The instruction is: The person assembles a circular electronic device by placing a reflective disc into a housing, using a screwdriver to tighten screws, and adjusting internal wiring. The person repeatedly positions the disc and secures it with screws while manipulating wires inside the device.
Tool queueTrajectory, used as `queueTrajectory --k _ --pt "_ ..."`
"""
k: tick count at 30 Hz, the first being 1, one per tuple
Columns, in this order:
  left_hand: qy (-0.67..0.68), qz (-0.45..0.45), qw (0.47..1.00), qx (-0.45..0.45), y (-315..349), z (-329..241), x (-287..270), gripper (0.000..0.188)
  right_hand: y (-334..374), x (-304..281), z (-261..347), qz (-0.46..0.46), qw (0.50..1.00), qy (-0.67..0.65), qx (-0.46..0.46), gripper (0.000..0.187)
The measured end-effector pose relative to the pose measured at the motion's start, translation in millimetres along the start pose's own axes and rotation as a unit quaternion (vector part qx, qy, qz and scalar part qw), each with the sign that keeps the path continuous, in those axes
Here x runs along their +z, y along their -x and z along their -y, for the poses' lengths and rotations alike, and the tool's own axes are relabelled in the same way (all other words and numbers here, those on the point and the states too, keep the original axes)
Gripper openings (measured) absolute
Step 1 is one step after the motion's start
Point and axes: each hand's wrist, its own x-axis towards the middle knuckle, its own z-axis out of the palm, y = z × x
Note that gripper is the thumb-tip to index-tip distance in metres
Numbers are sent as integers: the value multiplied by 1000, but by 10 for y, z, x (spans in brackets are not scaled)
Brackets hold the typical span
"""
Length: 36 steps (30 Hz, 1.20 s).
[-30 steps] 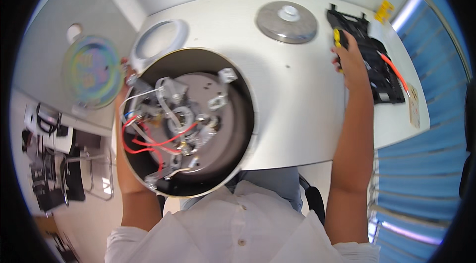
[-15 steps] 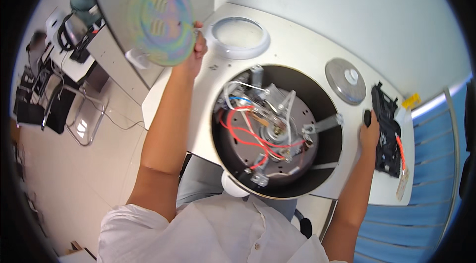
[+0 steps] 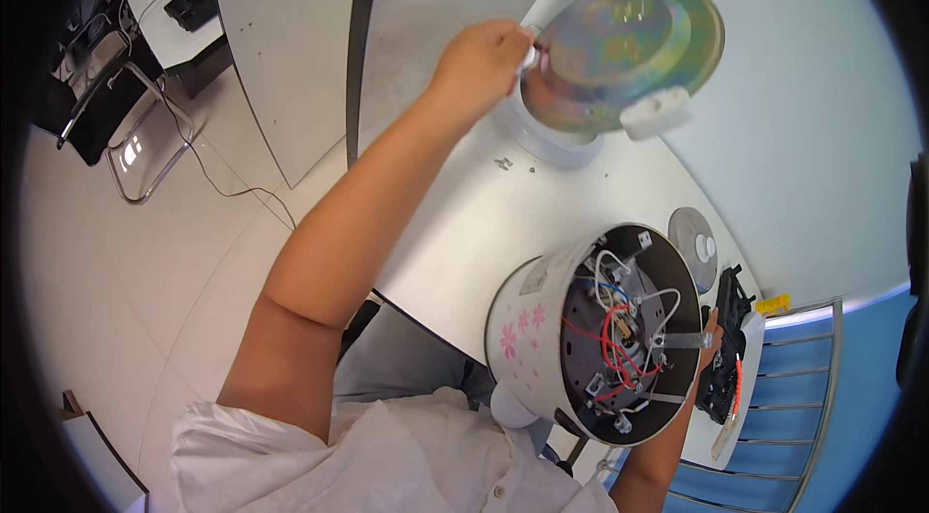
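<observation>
In my left hand, closed on the white foot at its edge, is a round metal base plate with a rainbow sheen and vent slots. It is held tilted above the table. Standing on the table's near side, the rice cooker body has pink flowers on its white outside. Its open underside shows red, white and blue wires and metal brackets. My right hand is mostly hidden behind the cooker body, beside the black tool case; its fingers seem closed, but what they hold is hidden.
A white ring lies partly behind the plate, with small metal parts nearby. The round grey lid with a white knob rests near the wall. Beyond the cooker are the black tool case and an orange-handled tool.
My left hand has carried the base plate to the right in the view, over the white ring. The view has turned left, so the cooker body appears lower and farther right.
</observation>
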Motion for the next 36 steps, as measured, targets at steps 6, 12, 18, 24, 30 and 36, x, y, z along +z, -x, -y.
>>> queueTrajectory --k 6,12,18,24,30,36 --pt "115 34 991 -59 86 312 119 26 -462 -752 816 -120 942 -120 -289 33" --pt "118 42 991 -56 59 390 94 26 -773 -1227 2044 -17 848 -301 -436 20" --pt "78 7 996 -51 -65 553 -7 27 -806 -1186 1781 15 917 -243 -317 28" --pt "74 -23 995 -69 -14 536 31 28 -293 -541 296 28 995 -93 -27 50" --pt "56 -43 995 -67 -62 663 45 29 225 -252 -35 107 984 -131 63 53" --pt "12 -37 996 -76 -104 696 21 28 190 -434 150 -3 994 -110 22 46"
